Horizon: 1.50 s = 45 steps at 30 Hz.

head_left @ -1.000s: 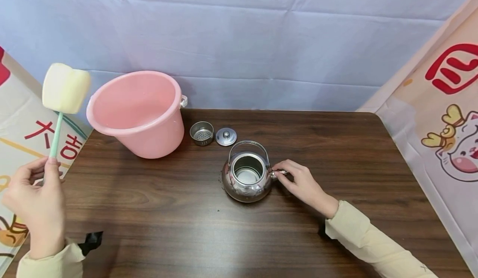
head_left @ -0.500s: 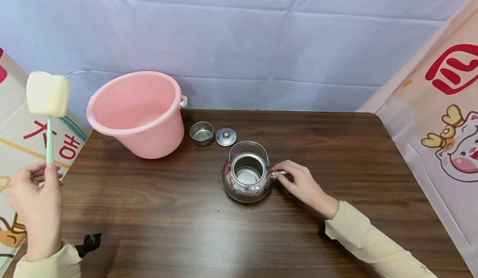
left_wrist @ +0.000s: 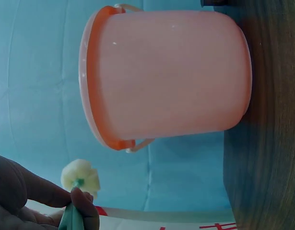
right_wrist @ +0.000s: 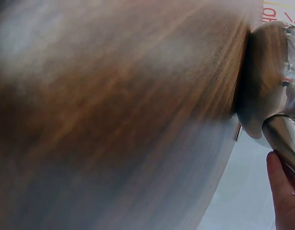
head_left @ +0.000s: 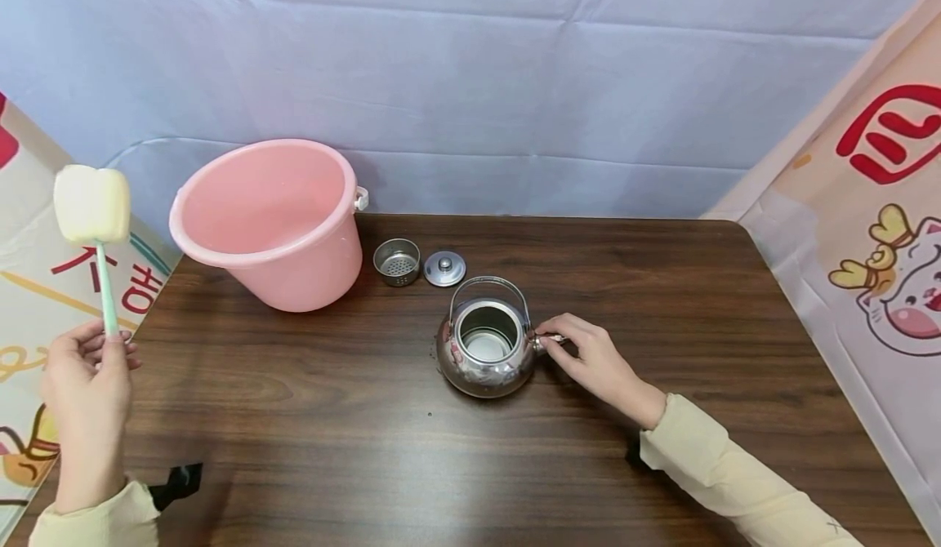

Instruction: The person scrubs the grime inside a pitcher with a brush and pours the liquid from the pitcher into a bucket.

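In the head view my left hand (head_left: 91, 388) grips the green handle of a sponge cup brush (head_left: 91, 204), its pale yellow sponge head up, left of the pink bucket (head_left: 309, 273). The left wrist view shows thumb and finger on the brush handle (left_wrist: 71, 218). A shiny steel kettle (head_left: 485, 382) stands lidless on the table, its hoop handle raised. My right hand (head_left: 594, 361) pinches the kettle's spout on the right side. Seen from the right wrist, fingers (right_wrist: 279, 184) touch the spout (right_wrist: 281, 136); the rest of that hand is cut off.
Behind the kettle lie its round lid (head_left: 445, 269) and a perforated steel strainer (head_left: 398, 264), close to the bucket. The brown wooden table (head_left: 316, 449) ends at a pale blue cloth backdrop (head_left: 470, 82). A few drops lie near the kettle.
My left hand has moved the sponge brush left, then down and slightly back to the right; the brush stands more upright than at first. Right hand and kettle have not moved.
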Tool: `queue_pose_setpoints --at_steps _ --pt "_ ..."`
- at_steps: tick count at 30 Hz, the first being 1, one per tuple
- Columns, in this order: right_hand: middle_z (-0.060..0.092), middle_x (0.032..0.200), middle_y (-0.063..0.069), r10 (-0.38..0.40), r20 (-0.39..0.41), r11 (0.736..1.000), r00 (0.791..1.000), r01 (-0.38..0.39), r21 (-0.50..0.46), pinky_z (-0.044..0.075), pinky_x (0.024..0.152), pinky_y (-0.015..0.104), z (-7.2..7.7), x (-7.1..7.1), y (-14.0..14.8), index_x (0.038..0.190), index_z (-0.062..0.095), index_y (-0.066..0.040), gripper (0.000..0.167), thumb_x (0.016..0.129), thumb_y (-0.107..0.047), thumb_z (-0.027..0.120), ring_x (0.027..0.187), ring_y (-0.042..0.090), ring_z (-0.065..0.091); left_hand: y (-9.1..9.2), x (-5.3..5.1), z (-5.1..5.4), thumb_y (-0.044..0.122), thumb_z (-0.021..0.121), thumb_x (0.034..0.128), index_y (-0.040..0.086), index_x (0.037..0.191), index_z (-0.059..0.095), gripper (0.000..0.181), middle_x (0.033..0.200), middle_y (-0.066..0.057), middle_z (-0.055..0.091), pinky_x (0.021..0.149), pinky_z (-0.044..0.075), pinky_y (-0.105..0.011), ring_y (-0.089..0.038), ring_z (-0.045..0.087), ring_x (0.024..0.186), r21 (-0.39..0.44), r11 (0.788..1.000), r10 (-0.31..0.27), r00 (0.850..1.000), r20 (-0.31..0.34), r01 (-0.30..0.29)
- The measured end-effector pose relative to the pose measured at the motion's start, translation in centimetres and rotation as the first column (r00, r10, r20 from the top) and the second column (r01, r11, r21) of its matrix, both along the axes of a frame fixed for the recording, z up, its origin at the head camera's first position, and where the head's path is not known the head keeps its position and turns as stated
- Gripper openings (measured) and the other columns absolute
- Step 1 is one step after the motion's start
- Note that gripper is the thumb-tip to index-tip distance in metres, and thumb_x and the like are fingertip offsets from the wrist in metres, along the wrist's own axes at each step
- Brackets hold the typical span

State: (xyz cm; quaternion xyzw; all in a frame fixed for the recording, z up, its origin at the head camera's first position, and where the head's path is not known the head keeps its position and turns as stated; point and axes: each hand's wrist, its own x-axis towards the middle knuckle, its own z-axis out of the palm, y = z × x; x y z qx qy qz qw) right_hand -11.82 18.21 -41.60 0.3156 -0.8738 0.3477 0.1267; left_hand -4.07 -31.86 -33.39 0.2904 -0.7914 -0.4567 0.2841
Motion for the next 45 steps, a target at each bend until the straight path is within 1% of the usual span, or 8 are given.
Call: queue_pose_setpoints --at_steps 5,10,15,24,27,37,42,45 --pt "0.062 0.093 -0.006 -0.002 0.003 1.000 1.000 0.002 0.004 0.048 0.068 0.024 0.0 0.0 0.0 0.095 0.065 -0.015 0.011 0.085 -0.010 0.061 0.085 0.005 0.058 0.2 -0.2 -0.3 0.004 0.042 0.0912 0.022 0.104 0.043 0.022 0.081 0.013 0.046 0.054 0.042 -0.004 0.011 0.048 0.056 0.043 0.999 -0.034 0.998 0.055 0.031" --pt "0.063 0.092 -0.006 -0.002 -0.003 1.000 1.000 0.002 -0.012 0.049 0.068 0.026 -0.1 0.0 -0.1 0.094 0.065 -0.014 0.012 0.084 -0.008 0.063 0.083 0.006 0.058 0.3 -0.3 -0.7 0.004 0.039 0.0922 0.005 0.126 0.039 0.033 0.084 0.011 0.045 0.056 0.043 -0.005 0.010 0.048 0.057 0.058 0.995 -0.086 0.983 0.163 0.078" --pt "0.062 0.092 -0.007 -0.002 -0.009 1.000 1.000 0.002 -0.017 0.049 0.067 0.027 -0.2 0.0 0.0 0.094 0.065 -0.014 0.013 0.083 -0.006 0.063 0.083 0.006 0.058 0.2 -0.3 -1.5 0.003 0.033 0.0929 -0.011 0.133 0.026 0.043 0.089 0.000 0.044 0.056 0.045 -0.008 0.009 0.047 0.058 0.001 0.981 -0.189 0.947 0.259 0.195" --pt "0.062 0.092 -0.007 -0.002 -0.006 1.000 1.000 0.001 -0.017 0.049 0.069 0.027 -0.2 0.0 0.0 0.094 0.065 -0.014 0.014 0.083 -0.006 0.063 0.083 0.006 0.058 -0.4 0.2 -2.7 -0.004 0.032 0.0906 -0.021 0.128 0.023 0.042 0.096 -0.026 0.048 0.051 0.042 -0.010 0.009 0.048 0.052 -0.053 0.932 -0.319 0.877 0.359 0.360" --pt "0.062 0.092 -0.007 -0.003 0.000 1.000 1.000 0.003 -0.018 0.050 0.068 0.027 -0.2 0.1 0.0 0.094 0.065 -0.014 0.013 0.084 -0.007 0.063 0.083 0.006 0.058 -0.5 0.3 -3.1 -0.003 0.033 0.0907 -0.023 0.127 0.024 0.043 0.095 -0.031 0.050 0.051 0.039 -0.009 0.010 0.048 0.052 -0.064 0.920 -0.331 0.855 0.398 0.386" --pt "0.062 0.093 -0.007 -0.002 -0.001 1.000 1.000 0.002 -0.023 0.050 0.068 0.026 -0.1 0.1 0.0 0.094 0.065 -0.014 0.013 0.084 -0.007 0.063 0.083 0.006 0.058 -0.3 0.5 -4.3 -0.008 0.033 0.0872 -0.026 0.124 0.023 0.042 0.100 -0.041 0.048 0.051 0.041 -0.011 0.008 0.047 0.052 -0.067 0.895 -0.374 0.826 0.422 0.440" --pt "0.063 0.092 -0.006 0.003 -0.008 1.000 1.000 -0.004 -0.024 0.049 0.069 0.026 -0.2 0.1 -0.1 0.094 0.065 -0.014 0.014 0.084 -0.005 0.062 0.083 0.007 0.058 -0.6 0.1 -5.1 -0.007 0.036 0.0833 -0.027 0.120 0.030 0.042 0.089 -0.035 0.056 0.055 0.039 -0.020 -0.003 0.054 0.052 -0.135 0.862 -0.379 0.797 0.471 0.489" --pt "0.063 0.091 -0.006 0.006 -0.007 1.000 1.000 -0.006 -0.026 0.049 0.071 0.026 -0.1 0.0 -0.1 0.094 0.065 -0.014 0.014 0.084 -0.005 0.062 0.083 0.007 0.058 -0.8 -0.2 -5.6 -0.007 0.037 0.0796 -0.026 0.117 0.034 0.042 0.081 -0.029 0.060 0.059 0.040 -0.028 -0.011 0.056 0.053 -0.146 0.857 -0.373 0.791 0.484 0.494"
